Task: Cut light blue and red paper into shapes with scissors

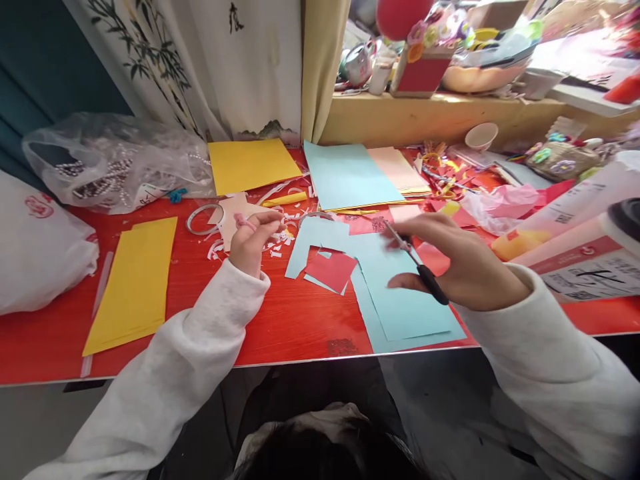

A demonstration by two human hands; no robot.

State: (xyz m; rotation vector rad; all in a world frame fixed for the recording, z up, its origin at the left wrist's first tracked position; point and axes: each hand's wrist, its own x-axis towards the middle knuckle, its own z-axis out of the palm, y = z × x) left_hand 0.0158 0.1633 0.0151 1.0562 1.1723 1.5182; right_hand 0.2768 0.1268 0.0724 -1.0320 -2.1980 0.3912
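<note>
My right hand [463,260] grips a pair of scissors [431,281] with dark handles, above light blue paper sheets [400,287]. The blades point up and to the left, and the fingers are slightly blurred. My left hand [250,245] is raised over the table with thumb and fingertips pinched together. Whatever may be between them is too small to name. A pink bit [243,222] shows at its fingers. Between the hands lie a cut, angular light blue paper piece [320,233] and a red paper square [333,268], partly over another blue piece.
Yellow paper stacks [133,287] lie on the red table [295,320], one at left, another at the back. Tape rolls [205,219] and white paper scraps sit near my left hand. A clear plastic bag [120,160] stands back left, a labelled cup [590,267] at right.
</note>
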